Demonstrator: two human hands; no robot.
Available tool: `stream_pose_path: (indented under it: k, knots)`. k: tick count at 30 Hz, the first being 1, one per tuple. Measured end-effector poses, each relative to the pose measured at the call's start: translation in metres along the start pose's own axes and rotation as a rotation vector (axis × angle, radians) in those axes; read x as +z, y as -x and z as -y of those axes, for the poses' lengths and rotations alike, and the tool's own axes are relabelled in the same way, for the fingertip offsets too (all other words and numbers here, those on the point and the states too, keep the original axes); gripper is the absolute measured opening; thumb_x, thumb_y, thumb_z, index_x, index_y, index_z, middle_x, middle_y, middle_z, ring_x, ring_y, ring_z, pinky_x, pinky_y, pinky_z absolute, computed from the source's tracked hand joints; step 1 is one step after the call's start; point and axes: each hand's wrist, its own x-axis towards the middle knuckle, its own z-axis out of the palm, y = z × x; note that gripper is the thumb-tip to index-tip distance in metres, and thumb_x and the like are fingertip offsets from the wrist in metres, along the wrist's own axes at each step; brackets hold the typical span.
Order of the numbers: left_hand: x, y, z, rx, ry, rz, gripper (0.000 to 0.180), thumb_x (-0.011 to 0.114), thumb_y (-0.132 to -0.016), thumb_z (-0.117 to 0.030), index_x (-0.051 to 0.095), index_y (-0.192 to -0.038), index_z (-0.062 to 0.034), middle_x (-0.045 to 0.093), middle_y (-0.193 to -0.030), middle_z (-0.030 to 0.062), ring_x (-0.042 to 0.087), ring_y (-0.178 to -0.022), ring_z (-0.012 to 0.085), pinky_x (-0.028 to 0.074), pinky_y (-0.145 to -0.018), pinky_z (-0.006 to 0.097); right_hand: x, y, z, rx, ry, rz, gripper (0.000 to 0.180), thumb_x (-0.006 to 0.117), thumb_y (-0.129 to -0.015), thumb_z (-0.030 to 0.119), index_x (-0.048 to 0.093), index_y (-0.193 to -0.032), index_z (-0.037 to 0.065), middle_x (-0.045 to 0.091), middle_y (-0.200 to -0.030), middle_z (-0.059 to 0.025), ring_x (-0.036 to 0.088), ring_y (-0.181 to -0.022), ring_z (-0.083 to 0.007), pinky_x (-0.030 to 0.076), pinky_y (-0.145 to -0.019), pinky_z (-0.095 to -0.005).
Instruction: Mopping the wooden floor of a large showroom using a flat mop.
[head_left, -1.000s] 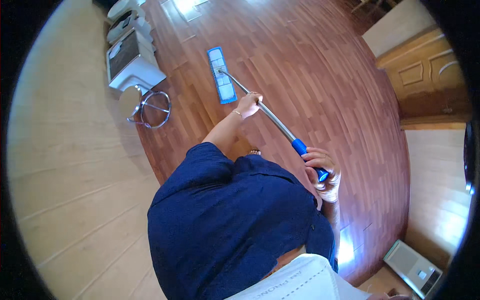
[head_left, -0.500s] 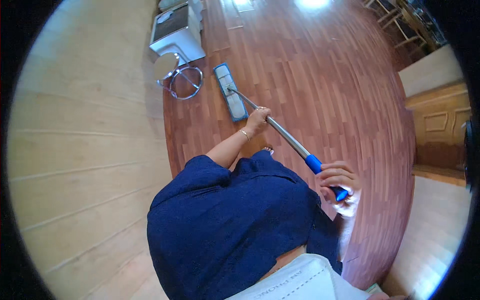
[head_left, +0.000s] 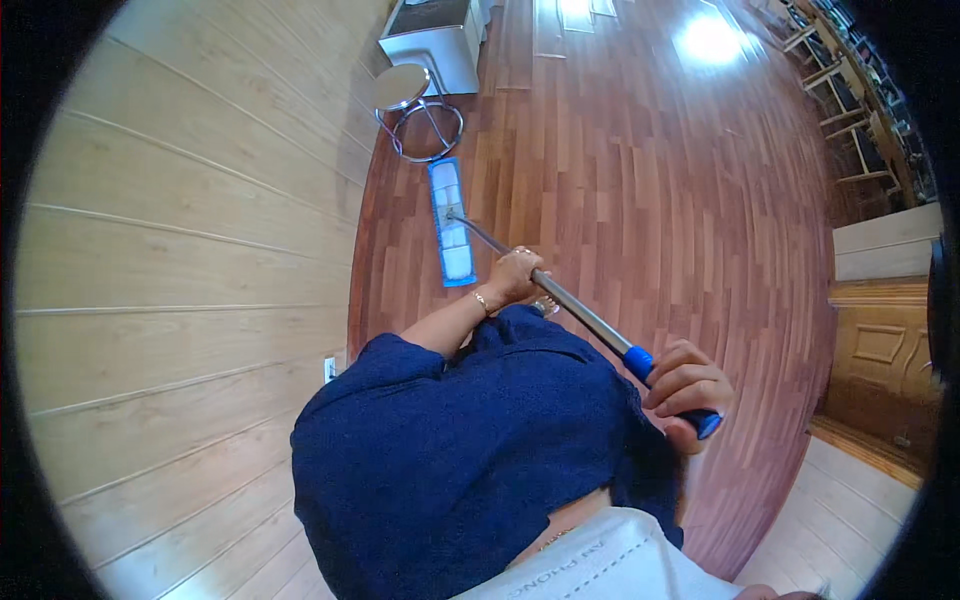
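Observation:
A flat mop with a steel pole point(head_left: 585, 315) slants across the front of my body. Its long head point(head_left: 455, 245), pale with a blue fringe, lies flat on the wood-look floor at the left, close to a round stool. My left hand point(head_left: 514, 276) is wrapped round the pole low down, with a bracelet at the wrist. Around the blue grip point(head_left: 637, 361) at the pole's upper end, the fingers of my right hand point(head_left: 688, 390) are curled, and the grip's tip sticks out below them.
The stool point(head_left: 402, 88) has a chrome ring base near the mop head, beside a white cabinet point(head_left: 450, 50). A panelled wall point(head_left: 200, 270) with a socket point(head_left: 329, 370) runs along the left. Chairs point(head_left: 860, 150) and a wooden door point(head_left: 880, 345) stand at the right.
The mop head has turned more nearly straight ahead and come closer to the stool and left wall. Both hands keep hold of the mop. The view has shifted, showing more of the chairs.

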Motion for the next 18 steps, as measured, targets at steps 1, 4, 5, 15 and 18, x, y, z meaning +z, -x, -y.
stream_pose_path:
  k: [1, 4, 5, 15, 18]
  knots:
    - [0.0, 0.008, 0.006, -0.014, 0.003, -0.038, 0.033, 0.064, -0.084, -0.034, 0.057, -0.067, -0.0069, 0.061, -0.074, 0.0149, 0.057, -0.077, 0.0368, 0.045, -0.071, 0.046, 0.001, -0.003, -0.002, -0.003, -0.001, 0.006, 0.013, 0.07, -0.073, 0.018, 0.064, -0.079, 0.008, 0.068, -0.076, -0.0074, 0.062, -0.074, -0.025, 0.047, -0.071, -0.0399]
    - [-0.013, 0.021, 0.01, -0.085, -0.045, -0.02, 0.032, 0.062, -0.084, -0.034, 0.061, -0.07, -0.0055, 0.063, -0.077, 0.0159, 0.06, -0.084, 0.0366, 0.048, -0.076, 0.047, 0.012, -0.008, -0.009, 0.053, -0.084, 0.08, 0.017, 0.067, -0.079, 0.023, 0.06, -0.072, 0.01, 0.066, -0.072, -0.0064, 0.062, -0.073, -0.0258, 0.043, -0.072, -0.0415]
    - [-0.016, 0.022, 0.012, -0.137, -0.042, -0.02, 0.033, 0.062, -0.084, -0.034, 0.061, -0.07, -0.0052, 0.063, -0.077, 0.0159, 0.059, -0.083, 0.0368, 0.047, -0.076, 0.046, 0.015, -0.01, -0.014, 0.047, -0.073, 0.084, 0.017, 0.067, -0.079, 0.023, 0.06, -0.072, 0.01, 0.066, -0.072, -0.0064, 0.062, -0.073, -0.0258, 0.043, -0.072, -0.0415]
    - [-0.002, 0.039, 0.057, -0.16, -0.038, -0.118, 0.035, 0.062, -0.086, -0.033, 0.057, -0.066, -0.0042, 0.059, -0.075, 0.0193, 0.056, -0.078, 0.04, 0.044, -0.071, 0.049, 0.027, -0.011, -0.026, 0.334, -0.165, -0.03, 0.015, 0.068, -0.075, 0.014, 0.057, -0.069, 0.006, 0.063, -0.074, -0.0096, 0.063, -0.084, -0.0282, 0.041, -0.09, -0.0459]
    - [-0.001, 0.05, 0.054, -0.169, -0.07, -0.164, 0.031, 0.063, -0.085, -0.028, 0.058, -0.066, -0.0044, 0.06, -0.075, 0.0184, 0.056, -0.078, 0.0395, 0.043, -0.071, 0.048, 0.027, -0.012, -0.021, 0.362, -0.224, -0.033, 0.013, 0.067, -0.074, 0.011, 0.057, -0.069, 0.004, 0.062, -0.075, -0.0106, 0.063, -0.085, -0.0289, 0.042, -0.089, -0.0456]
